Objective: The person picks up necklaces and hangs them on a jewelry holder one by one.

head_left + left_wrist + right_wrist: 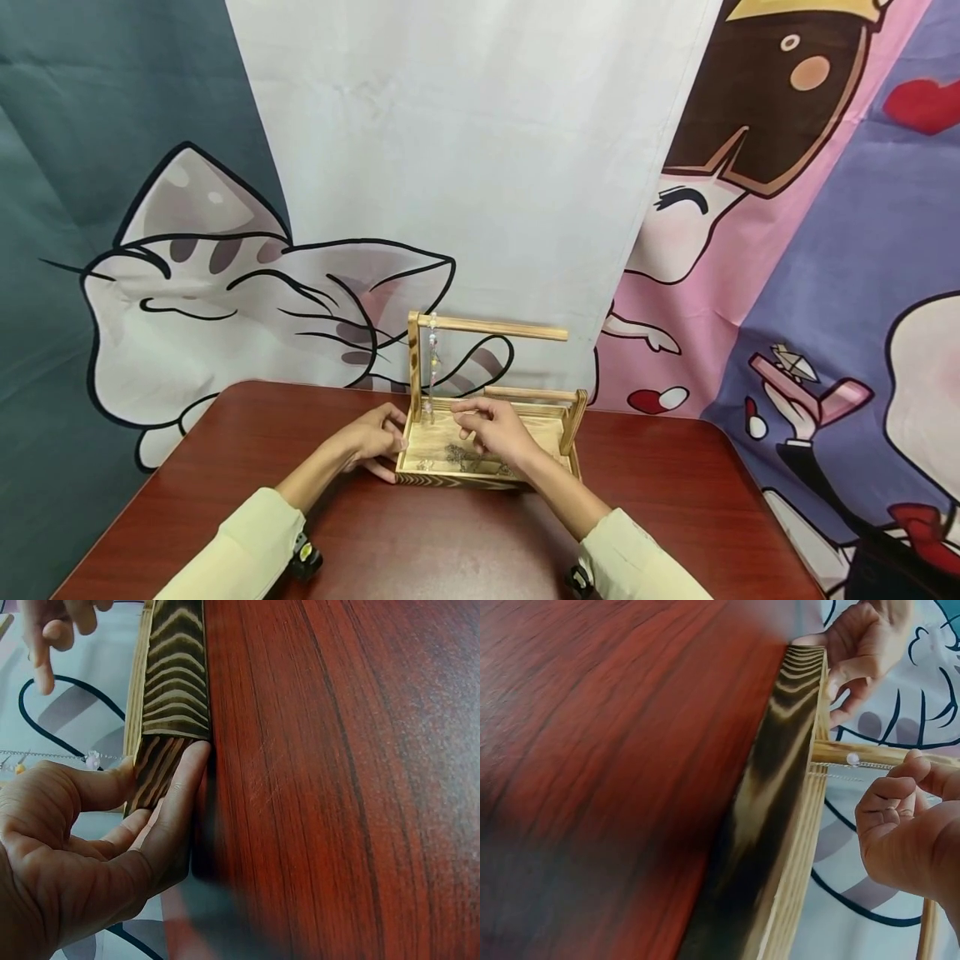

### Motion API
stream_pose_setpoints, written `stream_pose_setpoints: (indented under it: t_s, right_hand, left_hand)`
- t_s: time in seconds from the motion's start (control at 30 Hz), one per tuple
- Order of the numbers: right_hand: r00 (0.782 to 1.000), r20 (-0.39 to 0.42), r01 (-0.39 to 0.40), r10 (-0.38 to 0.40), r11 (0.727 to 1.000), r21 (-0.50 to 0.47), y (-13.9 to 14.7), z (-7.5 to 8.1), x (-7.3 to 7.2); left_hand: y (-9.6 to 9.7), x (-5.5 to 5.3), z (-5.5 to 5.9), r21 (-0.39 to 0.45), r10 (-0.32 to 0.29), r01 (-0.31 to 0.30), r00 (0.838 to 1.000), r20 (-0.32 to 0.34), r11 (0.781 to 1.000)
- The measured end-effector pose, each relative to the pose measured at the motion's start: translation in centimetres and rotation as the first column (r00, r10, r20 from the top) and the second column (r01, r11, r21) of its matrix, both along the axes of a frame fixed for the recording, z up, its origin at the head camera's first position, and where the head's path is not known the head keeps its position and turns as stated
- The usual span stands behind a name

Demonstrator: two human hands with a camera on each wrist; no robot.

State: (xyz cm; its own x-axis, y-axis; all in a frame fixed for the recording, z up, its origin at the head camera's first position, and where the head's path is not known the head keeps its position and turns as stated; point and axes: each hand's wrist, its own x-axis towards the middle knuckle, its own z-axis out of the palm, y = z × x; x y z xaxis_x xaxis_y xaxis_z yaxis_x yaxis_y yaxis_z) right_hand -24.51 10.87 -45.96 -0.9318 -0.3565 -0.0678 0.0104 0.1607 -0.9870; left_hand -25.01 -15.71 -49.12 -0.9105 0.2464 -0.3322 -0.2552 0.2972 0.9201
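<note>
My left hand [371,437] grips the left end of a wooden jewelry stand's tray [450,481]. In the left wrist view the thumb lies at its rim and fingers reach under the dark-grained corner. A beaded chain [433,358] hangs from the left end of the stand's upper bar [495,327], down to the tray. Just right of the chain's lower end, over the tray, is my right hand [498,429]. Its fingers are loosely bent, one stretched out straighter, with nothing visible in them. A tangle of thin dark chains [459,454] lies on the tray floor.
A lower bar [528,393] runs from the right post [573,423] of the stand. Small shiny pieces [425,465] lie near the tray's front left. The stand is on a red-brown table [300,417], with a cartoon-printed cloth [480,167] hanging behind.
</note>
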Motion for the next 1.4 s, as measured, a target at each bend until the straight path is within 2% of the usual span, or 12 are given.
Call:
stream_pose_setpoints:
  t_s: [0.23,0.33,0.47,0.57,0.73,0.83,0.93,1.1,1.17,1.23,1.4]
  right_hand:
    - [1.0,-0.025,0.004,-0.003,0.998,0.058,1.4,-0.9,-0.6]
    - [0.997,-0.073,0.005,0.002,0.994,0.108,1.9,-1.4,-1.0]
    - [0.985,-0.156,-0.036,0.069,0.978,0.207,2.7,-1.7,-1.2]
    - [0.971,-0.183,-0.093,0.152,0.951,0.296,3.2,-1.7,-1.3]
    - [0.93,-0.235,-0.157,0.284,0.881,0.446,3.8,-1.6,-1.7]
    - [0.914,-0.246,-0.159,0.323,0.843,0.513,3.9,-1.5,-2.1]
    - [0.895,-0.261,-0.172,0.362,0.82,0.546,3.8,-1.5,-2.2]
    - [0.82,-0.355,-0.15,0.449,0.767,0.624,3.5,-2.1,-2.1]
    - [0.8,-0.377,-0.124,0.467,0.743,0.657,3.4,-2.4,-1.9]
    - [0.792,-0.386,-0.102,0.473,0.726,0.68,3.3,-2.6,-1.6]
    - [0.792,-0.382,-0.072,0.476,0.695,0.716,3.2,-2.8,-1.4]
  left_hand:
    - [0.1,-0.4,0.5,0.005,-0.01,0.01,1.0,-0.011,1.0]
    - [0.1,-0.4,0.6,0.001,-0.021,0.021,1.0,-0.015,1.0]
    - [0.1,-0.5,0.7,0.0,-0.021,0.021,1.0,-0.02,1.0]
    - [0.0,-0.6,0.8,-0.004,-0.023,0.022,0.999,-0.025,1.0]
    - [-0.1,-0.7,1.1,-0.008,-0.024,0.024,0.999,-0.025,1.0]
    - [-0.1,-0.7,1.3,-0.008,-0.021,0.021,0.999,-0.024,1.0]
    - [-0.3,-0.6,1.3,-0.011,-0.019,0.019,1.0,-0.021,1.0]
    - [-0.5,-0.2,0.8,-0.012,-0.005,0.005,1.0,-0.006,1.0]
    - [-0.4,0.0,0.5,-0.006,0.003,-0.003,1.0,-0.001,1.0]
    - [-0.3,0.2,0.3,-0.003,-0.001,0.001,1.0,-0.004,1.0]
    - [0.1,0.2,0.1,0.001,-0.014,0.014,1.0,-0.006,1.0]
